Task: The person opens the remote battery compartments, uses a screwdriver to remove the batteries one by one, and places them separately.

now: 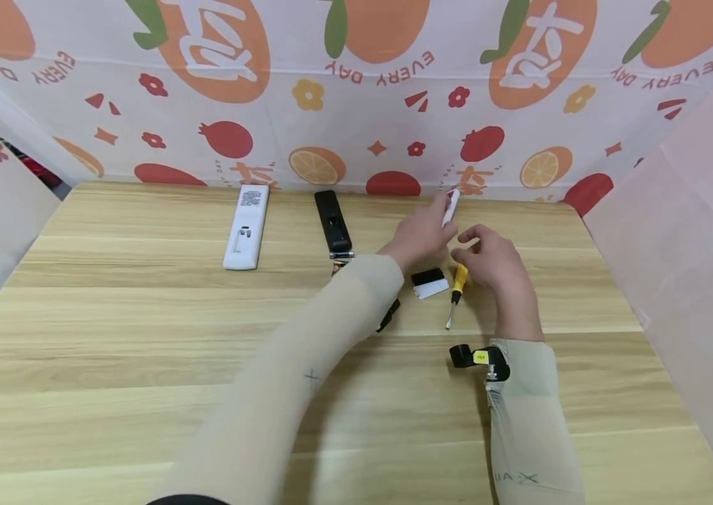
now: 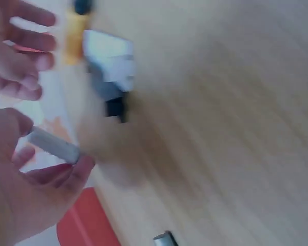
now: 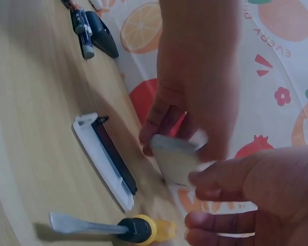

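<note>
My left hand [image 1: 421, 233] holds a slim white device [image 1: 451, 205], probably a remote control, near the table's back edge. In the left wrist view, the thumb and fingers pinch its ends. Beside it, my right hand [image 1: 492, 259] has loosely bent fingers and holds nothing; in the right wrist view, its fingertips [image 3: 195, 179] lie very near the device, and contact is unclear. Just below the right hand lies a yellow-handled screwdriver [image 1: 460, 277]. A black battery cover [image 1: 427, 275] and a white battery cover [image 1: 431, 288] lie side by side left of it.
A white remote control [image 1: 246, 228] lies at the left with its battery compartment uncovered. Next to it is a black remote control [image 1: 333, 223], with batteries [image 1: 341, 255] by its near end. A patterned cloth [image 1: 344, 105] hangs behind the wooden table [image 1: 110, 337].
</note>
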A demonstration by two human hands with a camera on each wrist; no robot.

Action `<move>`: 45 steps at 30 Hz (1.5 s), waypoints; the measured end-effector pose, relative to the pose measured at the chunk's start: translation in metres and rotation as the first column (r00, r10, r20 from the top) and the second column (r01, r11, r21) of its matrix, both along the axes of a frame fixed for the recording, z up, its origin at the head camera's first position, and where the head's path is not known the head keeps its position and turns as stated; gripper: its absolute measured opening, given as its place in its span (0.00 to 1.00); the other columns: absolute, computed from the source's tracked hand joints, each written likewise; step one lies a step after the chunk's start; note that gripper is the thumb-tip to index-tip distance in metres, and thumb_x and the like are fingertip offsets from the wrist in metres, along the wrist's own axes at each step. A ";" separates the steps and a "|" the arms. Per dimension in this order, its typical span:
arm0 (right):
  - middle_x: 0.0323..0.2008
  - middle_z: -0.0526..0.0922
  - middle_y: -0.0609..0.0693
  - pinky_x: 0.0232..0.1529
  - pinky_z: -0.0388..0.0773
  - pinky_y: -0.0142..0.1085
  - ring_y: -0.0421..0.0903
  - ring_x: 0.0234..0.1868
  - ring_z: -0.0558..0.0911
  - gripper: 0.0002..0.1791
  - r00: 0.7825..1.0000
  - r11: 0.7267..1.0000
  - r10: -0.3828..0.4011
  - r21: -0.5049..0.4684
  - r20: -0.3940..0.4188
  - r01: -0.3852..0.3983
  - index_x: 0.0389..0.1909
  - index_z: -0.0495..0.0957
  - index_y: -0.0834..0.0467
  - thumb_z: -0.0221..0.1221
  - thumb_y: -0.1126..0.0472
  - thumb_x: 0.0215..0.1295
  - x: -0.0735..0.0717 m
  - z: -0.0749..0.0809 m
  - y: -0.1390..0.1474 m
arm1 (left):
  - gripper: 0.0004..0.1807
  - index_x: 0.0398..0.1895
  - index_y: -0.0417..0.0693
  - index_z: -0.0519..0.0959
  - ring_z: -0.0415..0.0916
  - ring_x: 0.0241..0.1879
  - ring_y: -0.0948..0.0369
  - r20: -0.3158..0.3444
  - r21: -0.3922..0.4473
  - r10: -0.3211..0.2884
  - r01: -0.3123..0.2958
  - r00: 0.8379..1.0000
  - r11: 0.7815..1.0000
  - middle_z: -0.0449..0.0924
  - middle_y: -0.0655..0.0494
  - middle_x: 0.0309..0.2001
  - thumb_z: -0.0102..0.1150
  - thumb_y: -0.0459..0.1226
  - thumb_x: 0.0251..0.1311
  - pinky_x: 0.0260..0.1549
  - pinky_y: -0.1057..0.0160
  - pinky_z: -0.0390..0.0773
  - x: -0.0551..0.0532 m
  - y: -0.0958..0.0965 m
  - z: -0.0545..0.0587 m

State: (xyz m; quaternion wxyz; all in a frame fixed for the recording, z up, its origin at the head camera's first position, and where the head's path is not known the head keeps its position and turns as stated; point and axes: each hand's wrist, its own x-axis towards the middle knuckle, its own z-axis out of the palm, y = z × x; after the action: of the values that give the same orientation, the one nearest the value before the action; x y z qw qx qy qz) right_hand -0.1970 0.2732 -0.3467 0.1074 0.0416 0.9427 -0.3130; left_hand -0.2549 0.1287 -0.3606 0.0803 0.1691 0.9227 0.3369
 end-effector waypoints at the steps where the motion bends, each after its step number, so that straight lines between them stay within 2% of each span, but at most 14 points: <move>1: 0.53 0.78 0.60 0.45 0.75 0.47 0.56 0.48 0.77 0.25 1.000 1.000 -0.001 -0.019 -0.025 0.001 0.63 0.70 0.55 0.57 0.47 0.71 -0.001 0.000 -0.001 | 0.23 0.67 0.50 0.60 0.73 0.33 0.58 0.072 0.121 0.025 -0.033 0.997 0.992 0.76 0.50 0.46 0.47 0.45 0.73 0.28 0.63 0.75 0.000 -0.003 0.004; 3: 0.54 0.78 0.59 0.46 0.75 0.47 0.56 0.50 0.77 0.28 0.997 0.998 0.008 -0.065 -0.071 -0.012 0.66 0.67 0.54 0.56 0.44 0.72 -0.003 -0.001 -0.004 | 0.24 0.69 0.49 0.61 0.73 0.34 0.58 0.215 0.338 0.044 -0.117 0.976 0.934 0.75 0.49 0.49 0.46 0.45 0.74 0.30 0.63 0.78 0.002 -0.010 0.010; 6: 0.56 0.77 0.58 0.50 0.77 0.49 0.55 0.54 0.77 0.33 0.990 0.986 0.025 -0.159 -0.142 -0.048 0.70 0.62 0.51 0.55 0.40 0.71 -0.005 -0.002 -0.008 | 0.23 0.70 0.48 0.63 0.76 0.40 0.56 0.378 0.561 0.009 -0.236 0.926 0.794 0.73 0.46 0.54 0.43 0.43 0.75 0.36 0.58 0.83 0.008 -0.020 0.017; 9: 0.57 0.76 0.58 0.53 0.78 0.51 0.56 0.56 0.78 0.35 0.978 0.962 0.051 -0.252 -0.200 -0.102 0.72 0.60 0.49 0.55 0.40 0.70 -0.007 -0.002 -0.014 | 0.22 0.70 0.50 0.64 0.80 0.45 0.52 0.460 0.684 -0.051 -0.317 0.886 0.656 0.73 0.45 0.57 0.41 0.41 0.75 0.42 0.54 0.84 0.017 -0.033 0.020; 12: 0.58 0.77 0.58 0.53 0.78 0.51 0.56 0.55 0.78 0.34 0.965 0.933 0.070 -0.325 -0.252 -0.153 0.71 0.60 0.49 0.56 0.40 0.70 -0.006 0.000 -0.021 | 0.21 0.69 0.54 0.64 0.81 0.51 0.50 0.496 0.757 -0.098 -0.375 0.863 0.535 0.71 0.46 0.61 0.41 0.39 0.76 0.45 0.53 0.83 0.029 -0.045 0.021; 15: 0.58 0.78 0.56 0.51 0.77 0.48 0.54 0.54 0.78 0.32 0.952 0.913 0.069 -0.367 -0.297 -0.181 0.69 0.62 0.48 0.56 0.40 0.70 -0.004 0.002 -0.028 | 0.23 0.71 0.58 0.61 0.78 0.57 0.50 0.502 0.795 -0.135 -0.394 0.854 0.460 0.66 0.48 0.67 0.43 0.37 0.76 0.46 0.52 0.83 0.044 -0.056 0.020; 19: 0.54 0.81 0.55 0.47 0.78 0.42 0.50 0.50 0.78 0.29 0.934 0.888 0.034 -0.417 -0.356 -0.192 0.66 0.66 0.46 0.59 0.41 0.69 -0.002 0.004 -0.036 | 0.32 0.76 0.62 0.53 0.74 0.62 0.49 0.473 0.834 -0.187 -0.370 0.861 0.410 0.62 0.50 0.73 0.46 0.32 0.73 0.50 0.51 0.81 0.063 -0.068 0.017; 23: 0.52 0.78 0.55 0.43 0.81 0.38 0.51 0.46 0.79 0.27 0.912 0.844 0.035 -0.476 -0.408 -0.245 0.65 0.69 0.48 0.62 0.49 0.68 0.002 0.005 -0.044 | 0.39 0.78 0.61 0.46 0.73 0.63 0.50 0.382 0.860 -0.207 -0.264 0.901 0.437 0.61 0.53 0.75 0.47 0.27 0.70 0.54 0.48 0.78 0.080 -0.079 0.013; 27: 0.52 0.76 0.54 0.38 0.83 0.38 0.53 0.43 0.79 0.25 0.907 0.824 0.048 -0.497 -0.418 -0.273 0.64 0.71 0.48 0.64 0.53 0.67 0.005 0.007 -0.051 | 0.39 0.78 0.59 0.46 0.75 0.61 0.51 0.307 0.831 -0.183 -0.169 0.934 0.530 0.64 0.52 0.73 0.50 0.29 0.70 0.56 0.46 0.76 0.090 -0.090 0.007; 30: 0.52 0.76 0.53 0.36 0.83 0.38 0.54 0.41 0.79 0.24 0.908 0.828 0.050 -0.492 -0.415 -0.270 0.63 0.73 0.48 0.64 0.55 0.67 0.007 0.008 -0.053 | 0.37 0.78 0.54 0.49 0.75 0.60 0.48 0.272 0.799 -0.166 -0.127 0.948 0.587 0.68 0.47 0.70 0.51 0.31 0.71 0.56 0.44 0.76 0.092 -0.098 0.004; 35: 0.50 0.78 0.54 0.38 0.81 0.36 0.54 0.40 0.79 0.23 0.907 0.816 0.037 -0.511 -0.420 -0.270 0.62 0.75 0.51 0.64 0.58 0.66 0.009 0.007 -0.056 | 0.31 0.74 0.45 0.58 0.73 0.62 0.40 0.249 0.759 -0.168 -0.084 0.954 0.646 0.71 0.40 0.66 0.52 0.31 0.70 0.55 0.41 0.76 0.089 -0.117 -0.002; 38: 0.51 0.79 0.55 0.40 0.81 0.35 0.53 0.41 0.79 0.23 0.905 0.803 0.032 -0.528 -0.425 -0.276 0.61 0.75 0.56 0.64 0.58 0.67 0.010 0.006 -0.058 | 0.24 0.68 0.42 0.67 0.76 0.57 0.40 0.196 0.674 -0.156 -0.017 0.968 0.738 0.75 0.41 0.62 0.54 0.35 0.71 0.50 0.41 0.79 0.085 -0.132 -0.002; 41: 0.50 0.81 0.54 0.42 0.80 0.33 0.50 0.43 0.79 0.22 0.900 0.812 0.028 -0.515 -0.436 -0.275 0.60 0.76 0.56 0.64 0.56 0.67 0.011 0.005 -0.058 | 0.17 0.59 0.44 0.76 0.80 0.47 0.47 0.072 0.527 -0.104 0.051 0.992 0.848 0.80 0.48 0.54 0.55 0.39 0.71 0.43 0.50 0.81 0.081 -0.149 0.002; 45: 0.48 0.83 0.54 0.43 0.78 0.33 0.49 0.44 0.80 0.20 0.890 0.819 0.039 -0.496 -0.455 -0.289 0.58 0.77 0.56 0.65 0.57 0.66 0.013 0.006 -0.057 | 0.11 0.48 0.48 0.80 0.76 0.36 0.57 -0.150 0.379 0.014 0.044 0.989 0.925 0.82 0.56 0.41 0.59 0.43 0.69 0.36 0.60 0.76 0.081 -0.168 0.016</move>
State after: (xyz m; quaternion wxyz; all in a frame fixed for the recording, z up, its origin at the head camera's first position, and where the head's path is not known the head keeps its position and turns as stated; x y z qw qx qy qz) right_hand -0.1845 0.2158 -0.3404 -0.0657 -0.1438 0.8123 -0.5614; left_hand -0.1743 -0.0389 -0.3445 -0.0211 0.2135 0.8418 0.4953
